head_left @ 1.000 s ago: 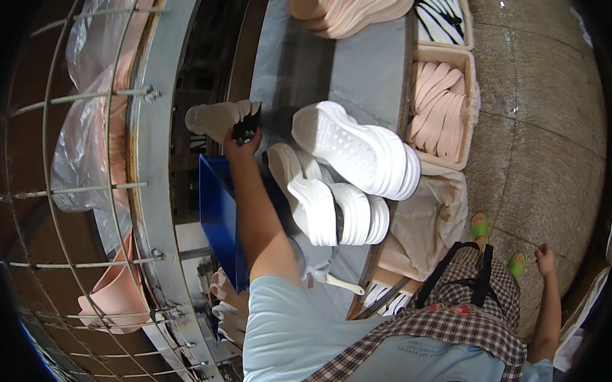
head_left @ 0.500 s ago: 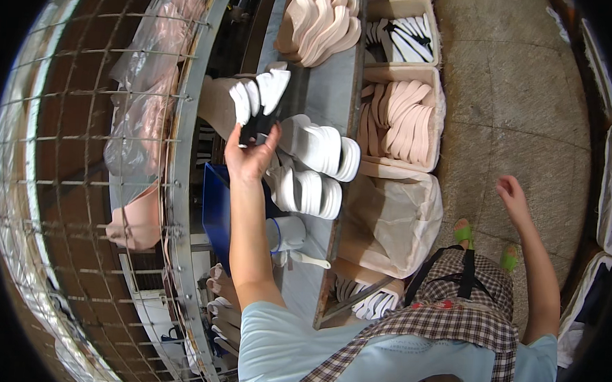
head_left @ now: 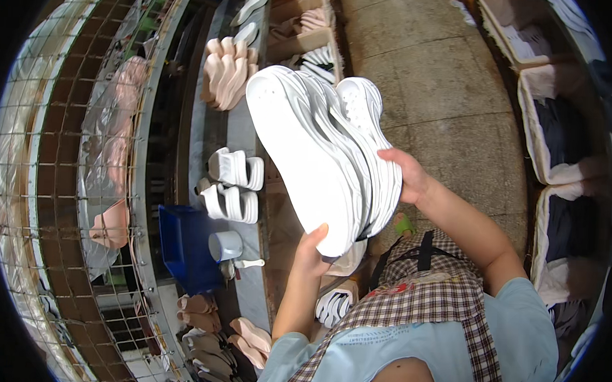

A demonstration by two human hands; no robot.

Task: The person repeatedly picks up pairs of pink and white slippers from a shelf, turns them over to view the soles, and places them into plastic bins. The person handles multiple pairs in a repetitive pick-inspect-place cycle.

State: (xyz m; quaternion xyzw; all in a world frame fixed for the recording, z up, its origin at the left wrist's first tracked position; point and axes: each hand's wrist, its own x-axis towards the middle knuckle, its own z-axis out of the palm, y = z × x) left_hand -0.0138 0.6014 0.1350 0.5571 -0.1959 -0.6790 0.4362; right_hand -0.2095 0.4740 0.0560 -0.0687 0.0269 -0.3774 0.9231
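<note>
Between both hands I hold a stack of white shoe soles [head_left: 301,150], tilted, raised in front of me beside the workbench [head_left: 240,127]. My left hand [head_left: 310,251] grips the near end of the stack, its thumb on the broad face of the front sole. My right hand [head_left: 409,178] is closed round the right side of the stack; its fingers are partly hidden. The soles at the back are fanned apart at the far end, and one shows small holes. A bit of something black peeks out under the stack's near end.
On the bench stand more white soles [head_left: 229,203], pink soles [head_left: 226,75], a white mug [head_left: 226,245] and a white-handled brush [head_left: 249,263]. A blue bin [head_left: 180,247] adjoins them. Wire mesh [head_left: 54,180] runs along the left. Lined baskets [head_left: 534,126] line the right side.
My left hand has come away from the bench, bringing soles toward me. My right hand, empty before and out over the floor, now holds the stack too. The view has shifted.
</note>
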